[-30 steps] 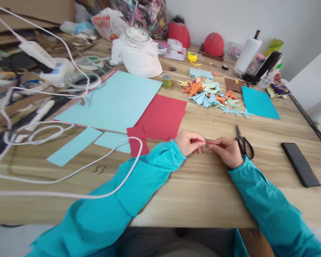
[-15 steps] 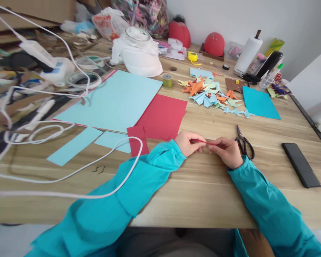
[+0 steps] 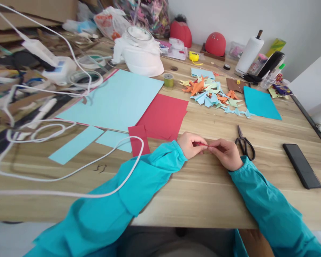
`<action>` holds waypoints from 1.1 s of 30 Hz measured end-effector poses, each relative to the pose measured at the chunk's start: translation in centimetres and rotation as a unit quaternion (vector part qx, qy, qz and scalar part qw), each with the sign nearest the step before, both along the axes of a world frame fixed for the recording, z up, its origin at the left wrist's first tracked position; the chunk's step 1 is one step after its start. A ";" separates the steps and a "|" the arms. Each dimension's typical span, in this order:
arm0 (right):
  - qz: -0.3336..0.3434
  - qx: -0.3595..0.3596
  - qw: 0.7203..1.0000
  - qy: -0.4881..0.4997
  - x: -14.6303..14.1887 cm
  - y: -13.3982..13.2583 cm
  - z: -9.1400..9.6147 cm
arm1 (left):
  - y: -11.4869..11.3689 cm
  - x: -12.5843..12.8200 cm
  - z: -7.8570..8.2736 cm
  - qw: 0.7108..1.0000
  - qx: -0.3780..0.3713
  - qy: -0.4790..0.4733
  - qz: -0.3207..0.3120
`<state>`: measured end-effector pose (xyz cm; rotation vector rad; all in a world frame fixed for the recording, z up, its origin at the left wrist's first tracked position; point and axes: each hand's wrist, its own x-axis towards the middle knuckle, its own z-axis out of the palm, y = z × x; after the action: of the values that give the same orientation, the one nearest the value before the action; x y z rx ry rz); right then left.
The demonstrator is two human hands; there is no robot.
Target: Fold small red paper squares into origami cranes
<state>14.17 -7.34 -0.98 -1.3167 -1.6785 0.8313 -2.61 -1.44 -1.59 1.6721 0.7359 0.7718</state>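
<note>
Between my hands is a small piece of folded red paper [image 3: 202, 144], seen almost edge-on, so its shape is hard to make out. My left hand [image 3: 192, 144] pinches one end of it, and my right hand [image 3: 226, 153] pinches the other, fingertips close together just above the table. Larger red paper sheets [image 3: 163, 114] lie beyond my left hand, with a red paper strip [image 3: 139, 140] near that sleeve. Black-handled scissors [image 3: 244, 142] rest right beside my right hand.
Light blue sheets [image 3: 115, 100] lie at the left, near a looping white cable [image 3: 96, 195]. Folded paper cranes [image 3: 210, 91] are heaped at the back, beside a bright blue square [image 3: 262, 102]. A phone [image 3: 302, 166] lies at the right; a thread spool [image 3: 168, 80] stands behind the red sheets.
Both hands keep hold of the red paper, with only a slight shift of the fingers. The whole view has moved a little; the things on the table stay put.
</note>
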 end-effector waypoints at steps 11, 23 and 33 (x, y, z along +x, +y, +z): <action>-0.047 -0.061 0.987 0.141 -0.3 0.1 0.8 | -0.2 0.3 0.8 0.996 -0.080 -0.035 -0.009; -0.071 -0.056 0.983 0.158 0.1 0.1 0.7 | -0.1 0.1 1.2 0.994 -0.084 -0.056 0.030; -0.018 -0.061 0.986 0.156 -0.5 0.2 0.4 | -0.4 0.4 0.8 0.998 -0.055 -0.025 0.013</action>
<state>13.64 -7.19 -0.58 -1.2223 -1.3724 1.0735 -2.22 -1.82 -0.81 1.5417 0.7537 0.7753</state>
